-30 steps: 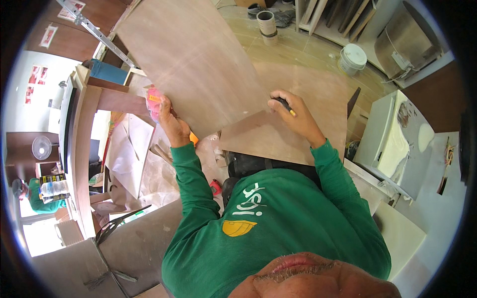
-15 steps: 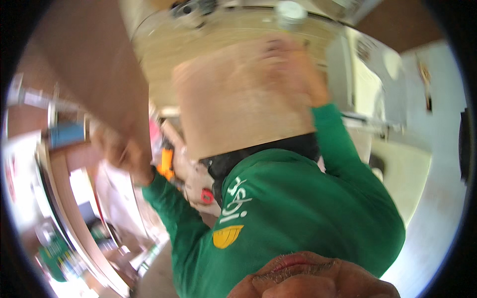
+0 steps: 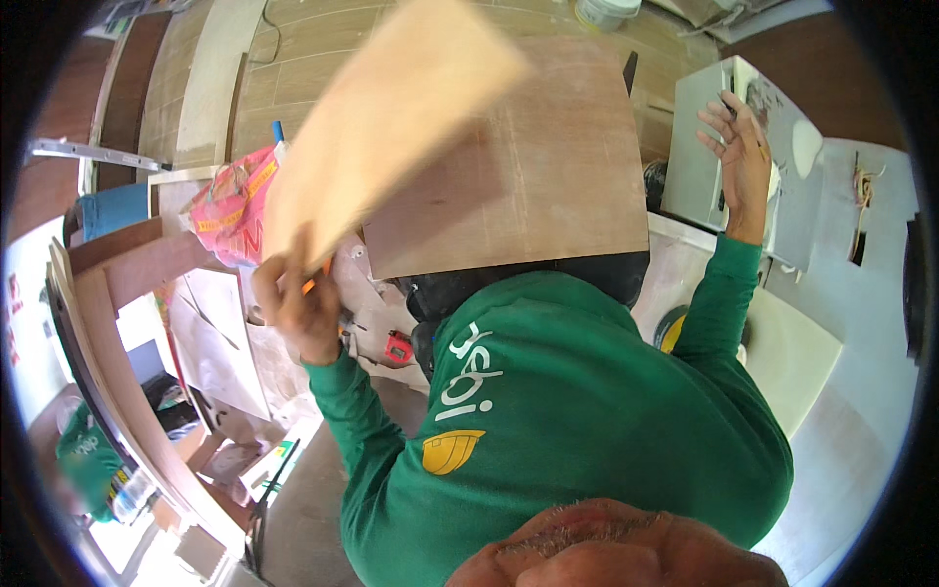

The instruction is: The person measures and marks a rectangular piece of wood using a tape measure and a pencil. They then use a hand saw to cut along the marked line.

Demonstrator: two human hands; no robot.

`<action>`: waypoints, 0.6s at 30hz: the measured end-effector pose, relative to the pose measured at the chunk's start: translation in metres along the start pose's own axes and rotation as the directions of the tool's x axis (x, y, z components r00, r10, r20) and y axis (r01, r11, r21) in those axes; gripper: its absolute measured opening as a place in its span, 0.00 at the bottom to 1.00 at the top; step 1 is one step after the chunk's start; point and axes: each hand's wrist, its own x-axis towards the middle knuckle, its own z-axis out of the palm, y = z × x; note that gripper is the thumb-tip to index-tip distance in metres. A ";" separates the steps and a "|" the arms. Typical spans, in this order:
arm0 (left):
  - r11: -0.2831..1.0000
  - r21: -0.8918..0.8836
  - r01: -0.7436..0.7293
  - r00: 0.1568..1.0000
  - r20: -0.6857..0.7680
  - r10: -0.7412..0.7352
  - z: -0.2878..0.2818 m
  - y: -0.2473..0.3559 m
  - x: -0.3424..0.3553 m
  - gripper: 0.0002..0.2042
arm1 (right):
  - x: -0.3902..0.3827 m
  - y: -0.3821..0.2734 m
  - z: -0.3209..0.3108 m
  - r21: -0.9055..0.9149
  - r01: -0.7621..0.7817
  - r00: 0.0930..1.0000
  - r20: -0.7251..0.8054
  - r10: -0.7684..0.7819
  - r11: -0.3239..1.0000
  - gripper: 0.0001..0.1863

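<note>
My left hand (image 3: 298, 303) grips the lower end of a pale thin wooden board (image 3: 386, 88), held tilted and slightly blurred above a larger plywood sheet (image 3: 567, 186), which lies at my waist. My right hand (image 3: 734, 157) is raised beside the sheet's right edge, fingers loosely spread, with a slim black pencil or marker (image 3: 727, 108) held in it, partly hidden. A pink bag (image 3: 230, 205) lies left of the small board, and a red tape measure (image 3: 398, 347) is below the sheet's left corner.
A wooden frame (image 3: 103, 323) runs along my left, with a co-worker in green (image 3: 83, 445) beyond it. A stained pale cabinet (image 3: 699, 166) stands at right. A white bucket (image 3: 606, 12) and long boards (image 3: 205, 88) are on the floor ahead.
The board in my left hand swung left and has come back over the sheet, now paler in the light. My right hand has moved off the sheet to the right and upward.
</note>
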 end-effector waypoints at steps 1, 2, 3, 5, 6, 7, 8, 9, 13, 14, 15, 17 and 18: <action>0.994 0.059 0.091 0.994 -0.059 -0.088 -0.007 -0.017 -0.007 0.26 | 0.001 0.008 -0.003 -0.045 -0.025 0.997 -0.077 0.021 0.999 0.30; 0.981 0.094 0.172 0.979 -0.126 -0.160 -0.016 -0.013 -0.002 0.18 | 0.005 0.018 -0.005 -0.083 -0.048 0.990 -0.136 0.036 0.995 0.30; 0.981 0.106 0.164 0.971 -0.190 -0.142 -0.024 -0.024 -0.003 0.11 | 0.004 0.031 -0.005 -0.120 -0.068 0.989 -0.137 0.052 0.990 0.29; 0.949 0.152 0.275 0.942 -0.242 -0.234 -0.042 -0.041 -0.008 0.11 | 0.004 0.048 -0.005 -0.211 -0.099 0.988 -0.135 0.071 0.973 0.28; 0.939 0.179 0.295 0.933 -0.266 -0.242 -0.048 -0.046 -0.012 0.14 | 0.005 0.051 -0.003 -0.231 -0.100 0.991 -0.108 0.077 0.968 0.28; 0.909 0.200 0.366 0.910 -0.281 -0.305 -0.052 -0.042 -0.014 0.15 | 0.004 0.052 0.004 -0.252 -0.101 0.993 -0.081 0.083 0.962 0.28; 0.906 0.224 0.359 0.913 -0.286 -0.291 -0.052 -0.042 -0.017 0.15 | 0.002 0.053 0.010 -0.273 -0.103 0.994 -0.056 0.091 0.956 0.27; 0.903 0.248 0.350 0.917 -0.289 -0.276 -0.052 -0.045 -0.022 0.15 | 0.002 0.053 0.012 -0.280 -0.094 0.995 -0.060 0.081 0.955 0.27; 0.943 0.240 0.229 0.956 -0.240 -0.171 -0.034 -0.032 -0.029 0.23 | 0.000 0.044 0.023 -0.239 -0.034 0.999 -0.024 0.029 0.970 0.27; 0.954 0.241 0.178 0.969 -0.209 -0.128 -0.026 -0.024 -0.028 0.25 | -0.004 0.040 0.028 -0.213 -0.017 1.000 -0.004 0.016 0.977 0.27; 0.959 0.240 0.150 0.977 -0.185 -0.106 -0.018 -0.016 -0.027 0.30 | -0.010 0.034 0.034 -0.212 -0.009 0.998 0.055 0.021 0.977 0.28; 0.974 0.205 0.101 0.992 -0.094 -0.083 0.000 0.005 -0.022 0.36 | -0.021 0.022 0.049 -0.204 0.013 0.984 0.177 0.023 0.979 0.30; 0.990 0.136 0.026 0.999 -0.051 -0.019 0.009 0.018 -0.017 0.37 | -0.025 0.022 0.053 -0.110 -0.051 0.968 0.240 0.077 0.993 0.31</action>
